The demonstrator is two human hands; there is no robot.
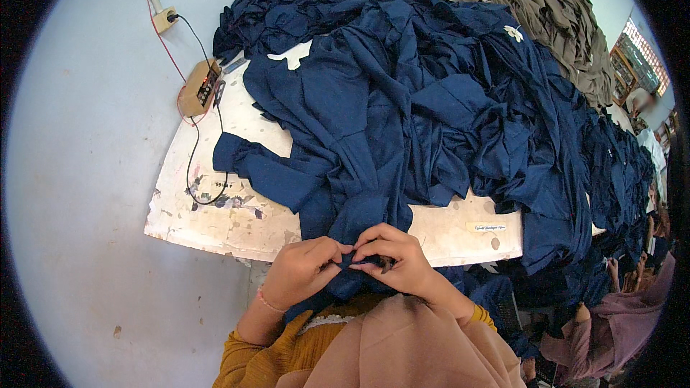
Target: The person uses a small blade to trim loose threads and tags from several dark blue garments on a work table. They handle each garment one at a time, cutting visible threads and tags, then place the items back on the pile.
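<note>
A navy blue garment (341, 115) lies spread over the pale table, one sleeve (269, 172) stretched out to the left. Its near part hangs over the front edge toward my lap. There my left hand (305, 266) pinches a small fold of the cloth between thumb and fingertips. Close beside it, my right hand (394, 253) grips the same fold, fingers bent. Something small and dark shows against the right palm; its kind is too hidden to tell. The two hands' fingertips almost meet over the cloth.
More navy garments (287, 7) are heaped at the back and along the right. A brown cloth pile (539, 11) stands far right. On the left are a wooden box with wires (200, 90) and a socket (165, 19). A paper strip (486, 227) lies near the front edge. People sit at right.
</note>
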